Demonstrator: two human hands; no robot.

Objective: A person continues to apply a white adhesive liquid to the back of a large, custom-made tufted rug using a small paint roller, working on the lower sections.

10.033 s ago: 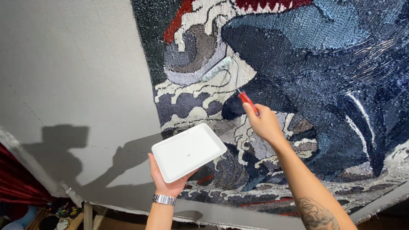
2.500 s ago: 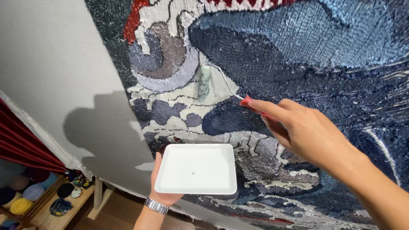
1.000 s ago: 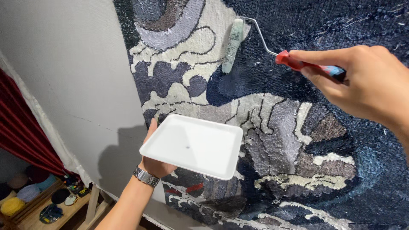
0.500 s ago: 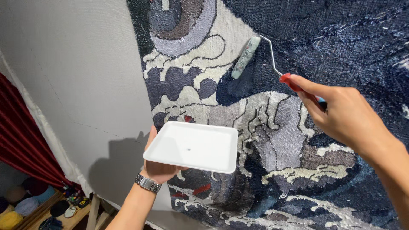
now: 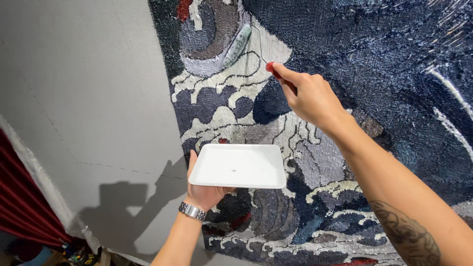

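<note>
My left hand (image 5: pixel 206 191) holds a white rectangular tray (image 5: pixel 240 166) flat from beneath, in front of a hanging tufted rug (image 5: pixel 384 88) patterned in dark blue, grey, cream and red. My right hand (image 5: pixel 308 94) grips the red handle of a small paint roller (image 5: pixel 238 45). The roller's pale sleeve presses against a cream and grey patch near the rug's upper left. A silver watch sits on my left wrist.
Grey backing cloth (image 5: pixel 84 98) stretches to the left of the rug, carrying the shadow of my arm and tray. A dark red curtain (image 5: pixel 19 216) hangs at the lower left. Small coloured objects lie on the floor below.
The roller has travelled up the rug, from the grey and cream swirls to a higher patch near the top. My right hand followed it upward. The tray stays level below.
</note>
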